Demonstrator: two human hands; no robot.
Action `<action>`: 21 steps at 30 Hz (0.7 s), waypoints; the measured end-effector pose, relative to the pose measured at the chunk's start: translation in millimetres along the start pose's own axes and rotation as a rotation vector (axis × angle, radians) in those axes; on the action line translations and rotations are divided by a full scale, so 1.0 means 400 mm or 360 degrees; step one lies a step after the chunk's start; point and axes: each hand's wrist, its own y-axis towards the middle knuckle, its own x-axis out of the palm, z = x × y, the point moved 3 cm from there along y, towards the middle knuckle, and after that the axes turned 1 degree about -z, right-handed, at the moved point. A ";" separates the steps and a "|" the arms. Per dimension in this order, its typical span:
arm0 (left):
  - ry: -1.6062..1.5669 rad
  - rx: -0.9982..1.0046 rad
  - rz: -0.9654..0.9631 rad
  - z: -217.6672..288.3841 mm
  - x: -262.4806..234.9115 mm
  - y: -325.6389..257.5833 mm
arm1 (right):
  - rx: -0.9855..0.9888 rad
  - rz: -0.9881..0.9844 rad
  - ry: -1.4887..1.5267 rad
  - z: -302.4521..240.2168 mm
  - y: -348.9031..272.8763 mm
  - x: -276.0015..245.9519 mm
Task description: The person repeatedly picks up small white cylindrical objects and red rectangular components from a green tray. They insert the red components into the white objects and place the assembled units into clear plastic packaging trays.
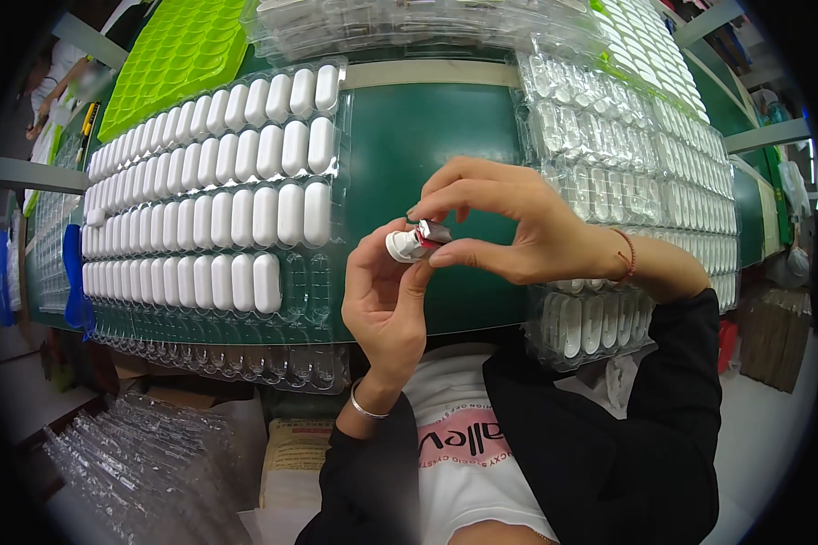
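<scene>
Component of white rounded plastic with silver-and-red block end [403,246]: resting between both hands, over dark green surface [436,127]. Left hand [381,298] pinching white end; right hand [518,221] pinching block end, thumb below, fingers above. Handling, by judgement: probably light, stiff, smooth; block end perhaps fragile; white end likely offering safer hold. Clear plastic tray [318,283], left: holding rows of white capsule-shaped cases [269,150], nearest row showing bare slots rightward. Clear plastic trays [563,127], right: partly holding white pieces. Lime-green pocketed tray [183,50]: lying far left.
</scene>
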 end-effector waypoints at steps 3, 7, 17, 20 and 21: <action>0.0061 -0.0026 0.0011 0.005 0.003 -0.001 | 0.0024 0.0050 0.0021 -0.002 -0.008 0.014; 0.0240 0.0008 -0.0031 0.001 -0.010 -0.002 | 0.0057 0.0021 0.0041 -0.010 -0.011 0.021; 0.0362 0.0041 -0.0260 0.016 -0.026 0.020 | 0.0098 -0.0098 0.0154 -0.011 0.001 0.015; 0.0431 0.0110 -0.0296 0.026 -0.025 0.018 | 0.0013 -0.0100 0.0077 -0.017 0.003 0.016; 0.0400 0.0109 -0.0270 0.024 -0.024 0.016 | -0.0016 -0.0095 0.0041 -0.017 0.003 0.018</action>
